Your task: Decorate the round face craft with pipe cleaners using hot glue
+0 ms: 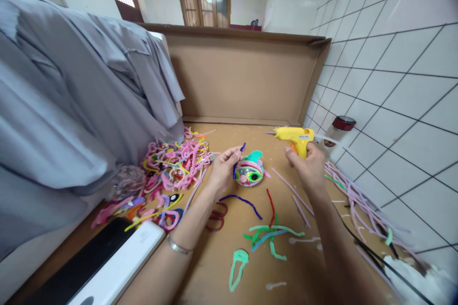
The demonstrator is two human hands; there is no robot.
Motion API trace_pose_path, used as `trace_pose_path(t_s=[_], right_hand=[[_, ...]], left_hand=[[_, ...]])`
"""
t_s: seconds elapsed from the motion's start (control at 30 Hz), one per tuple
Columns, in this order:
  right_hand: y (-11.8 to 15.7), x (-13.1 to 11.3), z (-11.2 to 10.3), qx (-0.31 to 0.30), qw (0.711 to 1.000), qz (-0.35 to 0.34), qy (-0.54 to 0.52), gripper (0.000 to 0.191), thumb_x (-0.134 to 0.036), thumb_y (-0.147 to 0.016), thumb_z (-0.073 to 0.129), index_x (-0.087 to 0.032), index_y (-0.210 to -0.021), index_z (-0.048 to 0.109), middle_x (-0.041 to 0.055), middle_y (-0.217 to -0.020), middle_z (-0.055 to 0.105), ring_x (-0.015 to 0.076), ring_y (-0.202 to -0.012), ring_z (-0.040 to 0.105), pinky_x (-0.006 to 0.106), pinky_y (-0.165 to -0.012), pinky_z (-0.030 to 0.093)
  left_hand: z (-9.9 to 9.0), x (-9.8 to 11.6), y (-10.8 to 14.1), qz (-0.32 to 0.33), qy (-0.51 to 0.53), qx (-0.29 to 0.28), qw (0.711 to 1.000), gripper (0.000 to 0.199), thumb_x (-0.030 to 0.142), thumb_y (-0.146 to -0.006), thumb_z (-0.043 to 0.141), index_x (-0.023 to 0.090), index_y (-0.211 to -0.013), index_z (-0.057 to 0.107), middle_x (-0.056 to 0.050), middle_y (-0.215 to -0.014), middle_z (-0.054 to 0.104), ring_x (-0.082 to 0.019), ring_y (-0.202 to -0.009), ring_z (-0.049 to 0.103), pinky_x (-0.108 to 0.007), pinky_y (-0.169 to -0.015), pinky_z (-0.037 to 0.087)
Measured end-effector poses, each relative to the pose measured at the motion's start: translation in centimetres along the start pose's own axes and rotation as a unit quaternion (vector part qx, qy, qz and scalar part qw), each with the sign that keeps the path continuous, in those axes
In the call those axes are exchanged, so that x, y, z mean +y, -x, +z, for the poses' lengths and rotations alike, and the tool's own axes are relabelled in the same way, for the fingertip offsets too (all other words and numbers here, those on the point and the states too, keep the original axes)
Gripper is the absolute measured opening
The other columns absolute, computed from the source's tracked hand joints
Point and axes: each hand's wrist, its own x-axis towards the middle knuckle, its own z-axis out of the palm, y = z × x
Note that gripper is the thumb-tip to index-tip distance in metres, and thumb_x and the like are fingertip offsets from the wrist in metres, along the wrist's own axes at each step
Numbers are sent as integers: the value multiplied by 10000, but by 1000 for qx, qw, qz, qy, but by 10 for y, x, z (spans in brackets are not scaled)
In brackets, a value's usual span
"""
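White and flat, a device [121, 264] lies at the bottom left beside my left forearm, with a long black object [86, 257] along its far side. Round my left wrist sits a silver bracelet [179, 246]. With my left hand [225, 167] I pinch a dark blue fuzzy stem [234, 170] between thumb and fingers, roughly upright at the left side of a round, big-eyed craft piece [249, 176]. That piece rests on the cardboard [200, 276], in front of me, with a green fin-like shape on top. My right hand [307, 162] is closed round the handle of a yellow glue gun [291, 134], fingers at its orange trigger; its nozzle points left, beyond the craft piece and to its right, and a pale stick runs out of its back. Nearer me lie a loose blue stem [245, 200], a red stem [271, 205] and some crossed green stems [263, 234], with a green looped shape [239, 264] nearer still. On my left spreads a heap of mostly pink stems [182, 164]; on my right, pale purple stems [352, 190] lie near a red-lidded jar [341, 128] by the tiled wall [404, 95]
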Motion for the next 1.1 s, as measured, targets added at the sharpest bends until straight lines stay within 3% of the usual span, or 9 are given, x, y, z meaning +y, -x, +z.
trace_pose_path(t_s=[0.13, 0.37, 1.1], right_hand=[[15, -9, 10, 13, 993, -57, 102, 249, -436, -668, 640, -215, -766, 581, 8, -656, 616, 174, -602, 550, 296, -596, 452], [21, -4, 17, 28, 979, -96, 175, 219, -436, -697, 605, -225, -736, 560, -4, -580, 560, 167, -537, 505, 270, -539, 408], [19, -2, 13, 32, 964, -139, 222, 213, -407, -740, 591, -195, -761, 589, -8, -565, 549, 170, -532, 504, 259, -537, 389]], left_hand=[[2, 4, 1, 22, -4, 7, 1000, 339, 352, -618, 816, 141, -867, 725, 36, -604, 561, -59, -534, 461, -202, -538, 372], [8, 12, 8, 37, 6, 23, 999, 395, 392, -558, 844, 129, -836, 745, 40, -574, 565, -51, -515, 440, -193, -513, 358], [14, 18, 15, 26, 14, 16, 999, 426, 395, -539, 859, 115, -842, 755, 26, -595, 592, -49, -526, 452, -191, -526, 357]])
